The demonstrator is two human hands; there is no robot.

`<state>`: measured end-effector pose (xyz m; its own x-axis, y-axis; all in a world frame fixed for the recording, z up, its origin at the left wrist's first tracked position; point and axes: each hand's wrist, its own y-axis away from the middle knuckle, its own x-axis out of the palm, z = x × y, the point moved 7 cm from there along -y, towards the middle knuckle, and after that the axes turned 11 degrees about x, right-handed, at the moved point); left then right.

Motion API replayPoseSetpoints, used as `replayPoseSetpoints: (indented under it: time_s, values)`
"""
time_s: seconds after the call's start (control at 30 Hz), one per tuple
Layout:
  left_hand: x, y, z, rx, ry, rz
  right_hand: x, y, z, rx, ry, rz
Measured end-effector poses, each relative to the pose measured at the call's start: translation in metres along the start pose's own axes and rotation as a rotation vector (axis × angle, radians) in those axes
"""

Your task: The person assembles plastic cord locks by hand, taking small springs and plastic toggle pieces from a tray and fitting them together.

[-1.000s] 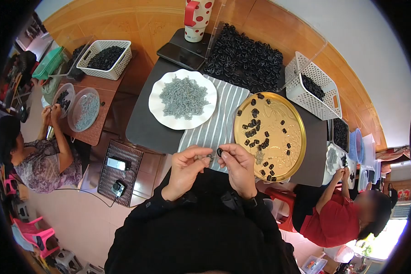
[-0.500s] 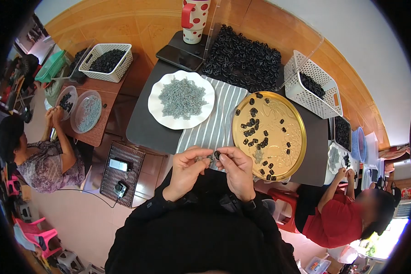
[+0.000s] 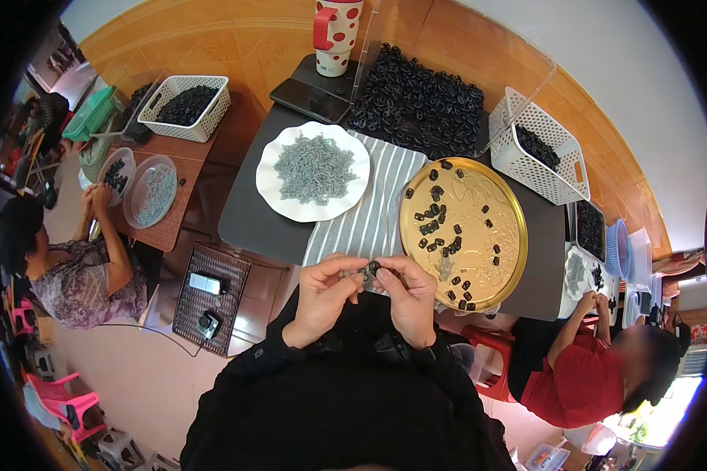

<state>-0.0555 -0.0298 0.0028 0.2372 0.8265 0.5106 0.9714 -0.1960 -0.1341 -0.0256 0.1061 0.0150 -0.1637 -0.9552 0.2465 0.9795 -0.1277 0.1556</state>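
In front of my chest both hands meet, fingertips nearly touching. My right hand point(image 3: 408, 297) pinches a small black plastic piece point(image 3: 374, 268) between thumb and fingers. My left hand point(image 3: 327, 297) is closed, with small grey bits point(image 3: 364, 273) showing at its fingertips, right against the black piece. Beyond the left hand, a white scalloped plate point(image 3: 268, 184) carries a heap of short grey rod-like pieces point(image 3: 314, 169). To the right is a round gold tray point(image 3: 520, 228) with several black pieces point(image 3: 432, 228) scattered over it. Fingers partly hide how the held parts fit together.
A striped cloth point(image 3: 342, 228) lies between plate and tray. Behind are a clear-walled bin of black pieces point(image 3: 416, 98), a white basket point(image 3: 538, 169), a phone point(image 3: 310, 100) and a dotted tumbler point(image 3: 335, 39). Co-workers sit at left point(image 3: 86, 275) and right point(image 3: 577, 373).
Both hands stay almost in place, with only slight shifts of the fingers around the black piece. Nothing on the plate or tray has visibly moved.
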Motion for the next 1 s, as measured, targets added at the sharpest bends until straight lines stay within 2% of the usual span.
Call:
replayPoseSetpoints:
  time_s: [0.2,0.33,0.4,0.53,0.6,0.73,0.83,0.9,1.0]
  values:
    - [0.0,0.001,0.003,-0.028,0.052,0.002,-0.002,-0.001,-0.007,0.069,-0.165,0.043]
    - [0.002,0.001,0.003,-0.025,0.06,0.021,-0.001,0.001,-0.005,0.03,-0.159,0.038]
    - [0.003,0.001,0.002,-0.019,0.058,0.02,-0.001,0.003,0.002,-0.093,0.035,0.015]
    - [0.004,0.002,0.0,-0.008,0.034,0.018,-0.001,0.005,0.004,-0.088,0.057,-0.002]
    - [0.004,0.002,0.0,-0.009,0.046,0.019,-0.003,0.002,-0.008,0.06,-0.212,0.032]
    - [0.004,0.002,0.001,-0.026,0.043,0.026,-0.002,0.002,-0.016,0.141,-0.347,0.032]
    - [0.005,0.002,0.0,-0.025,0.052,0.036,-0.002,0.004,-0.009,0.028,-0.253,0.015]
    - [0.006,0.001,0.0,-0.024,0.058,0.038,-0.002,0.007,0.003,-0.129,-0.001,-0.02]
    - [0.006,0.003,0.0,-0.021,0.053,0.032,-0.001,0.008,0.003,-0.11,0.022,-0.05]
